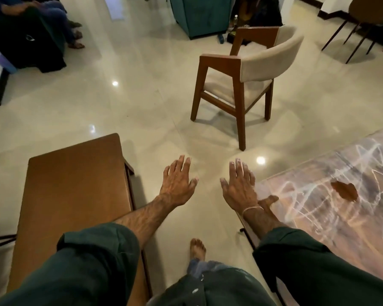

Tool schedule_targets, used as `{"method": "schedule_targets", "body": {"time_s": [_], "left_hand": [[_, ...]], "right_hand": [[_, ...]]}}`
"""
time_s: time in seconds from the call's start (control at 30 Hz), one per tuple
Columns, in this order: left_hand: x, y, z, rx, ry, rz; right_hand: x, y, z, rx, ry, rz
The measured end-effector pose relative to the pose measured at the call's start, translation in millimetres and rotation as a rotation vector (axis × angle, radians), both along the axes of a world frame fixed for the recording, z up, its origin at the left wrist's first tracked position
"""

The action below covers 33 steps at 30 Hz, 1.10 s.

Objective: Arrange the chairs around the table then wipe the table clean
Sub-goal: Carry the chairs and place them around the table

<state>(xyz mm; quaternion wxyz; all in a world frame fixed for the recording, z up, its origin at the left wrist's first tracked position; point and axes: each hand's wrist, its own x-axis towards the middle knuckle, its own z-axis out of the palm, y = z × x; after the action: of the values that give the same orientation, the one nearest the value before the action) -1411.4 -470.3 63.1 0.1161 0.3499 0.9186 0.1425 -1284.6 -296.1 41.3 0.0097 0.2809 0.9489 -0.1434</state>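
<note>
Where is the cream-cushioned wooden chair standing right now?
In the head view the cream chair stands on the tiled floor, upper right of centre, apart from the glossy table at the lower right.

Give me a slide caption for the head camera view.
Open left hand and right hand reach toward a cushioned wooden chair standing away from the table.

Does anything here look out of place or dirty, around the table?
Yes, two things. The beige armchair stands alone on the floor, apart from the table, not drawn up to it. A brown patch lies on the glossy tabletop; it looks like a spill or stain, I cannot tell which.
</note>
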Motion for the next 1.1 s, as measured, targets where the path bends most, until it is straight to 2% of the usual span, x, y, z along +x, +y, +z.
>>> {"method": "schedule_targets", "body": {"time_s": [0.43,0.73,1.1], "left_hand": [[-261.5,124.3,-14.2,-0.017,-0.035,-0.136],[-442.3,218.1,-10.8,-0.001,-0.057,-0.31],[-598.3,377.0,4.4,-0.006,-0.033,-0.531]], "right_hand": [[-235.0,116.5,7.7,0.041,0.01,-0.098],[-389.1,185.8,25.9,0.056,0.013,-0.31],[-521.6,313.8,31.2,0.048,0.079,-0.527]]}}
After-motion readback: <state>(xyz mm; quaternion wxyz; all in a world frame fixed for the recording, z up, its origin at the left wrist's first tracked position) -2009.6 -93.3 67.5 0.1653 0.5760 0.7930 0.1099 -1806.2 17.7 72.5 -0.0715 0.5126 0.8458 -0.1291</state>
